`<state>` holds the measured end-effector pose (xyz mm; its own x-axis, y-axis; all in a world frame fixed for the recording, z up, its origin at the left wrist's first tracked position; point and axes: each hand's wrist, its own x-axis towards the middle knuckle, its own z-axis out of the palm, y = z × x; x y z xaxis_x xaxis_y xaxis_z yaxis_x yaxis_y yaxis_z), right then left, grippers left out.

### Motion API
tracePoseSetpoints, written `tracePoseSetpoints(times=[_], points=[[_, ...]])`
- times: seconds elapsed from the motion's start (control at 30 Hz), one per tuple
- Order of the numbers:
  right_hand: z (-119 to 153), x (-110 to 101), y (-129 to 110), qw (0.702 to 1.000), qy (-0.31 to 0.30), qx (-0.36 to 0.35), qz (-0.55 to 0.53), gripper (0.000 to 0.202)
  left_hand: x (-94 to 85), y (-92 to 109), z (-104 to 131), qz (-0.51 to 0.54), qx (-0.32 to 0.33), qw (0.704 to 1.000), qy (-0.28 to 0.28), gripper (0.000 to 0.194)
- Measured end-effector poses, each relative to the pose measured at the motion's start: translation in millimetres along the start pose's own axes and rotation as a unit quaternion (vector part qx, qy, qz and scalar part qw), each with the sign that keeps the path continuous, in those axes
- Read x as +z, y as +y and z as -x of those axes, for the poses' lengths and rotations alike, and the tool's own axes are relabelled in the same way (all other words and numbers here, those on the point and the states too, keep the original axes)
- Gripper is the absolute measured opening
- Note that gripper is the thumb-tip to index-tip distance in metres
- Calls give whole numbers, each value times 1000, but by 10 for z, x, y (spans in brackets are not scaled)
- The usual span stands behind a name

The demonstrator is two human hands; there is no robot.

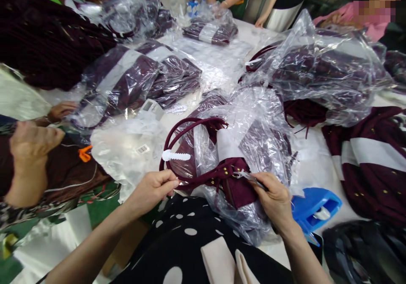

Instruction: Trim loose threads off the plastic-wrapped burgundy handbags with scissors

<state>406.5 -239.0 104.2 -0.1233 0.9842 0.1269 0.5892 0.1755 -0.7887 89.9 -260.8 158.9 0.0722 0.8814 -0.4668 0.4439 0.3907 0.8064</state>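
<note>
My left hand (160, 185) pinches a maroon strap (190, 182) near the table's front edge. The strap runs right to a maroon fabric piece with brass-coloured eyelets (236, 182), which pokes out of a clear plastic bag (266, 127). Closed around small metal snips (255, 180), my right hand (274, 197) has their tips close to the eyelets. A white toothed plastic tag (176, 155) hangs on the looped maroon straps (168, 138) above my left hand. Inside the bag, a white paper band (229, 142) wraps folded maroon fabric.
Bagged maroon goods lie at left (127, 72) and right (320, 64). A blue plastic holder (317, 210) is beside my right wrist, with unbagged maroon fabric (380, 157) beyond. A co-worker's hand (34, 140) is at left; other people stand across the table.
</note>
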Motion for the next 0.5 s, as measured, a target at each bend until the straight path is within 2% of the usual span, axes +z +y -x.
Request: tracePoseSetpoints(times=[0.1,0.2,0.33,0.43,0.5], points=[[-63,-80,-35,998,-27,29,-48,11,99,-41,-13,3,-2,1000,-6,28],[-122,-142,-63,991,-24,64,-113,10,258,-30,-102,-8,22,1000,-6,26],[-139,-202,-57,981,37,108,-155,9,469,60,-262,-48,84,995,-37,27],[-130,-216,-50,955,83,174,-225,14,588,146,-374,-101,154,982,-45,25],[-134,-206,-64,945,91,189,-251,16,664,225,-440,-122,208,970,-38,18]])
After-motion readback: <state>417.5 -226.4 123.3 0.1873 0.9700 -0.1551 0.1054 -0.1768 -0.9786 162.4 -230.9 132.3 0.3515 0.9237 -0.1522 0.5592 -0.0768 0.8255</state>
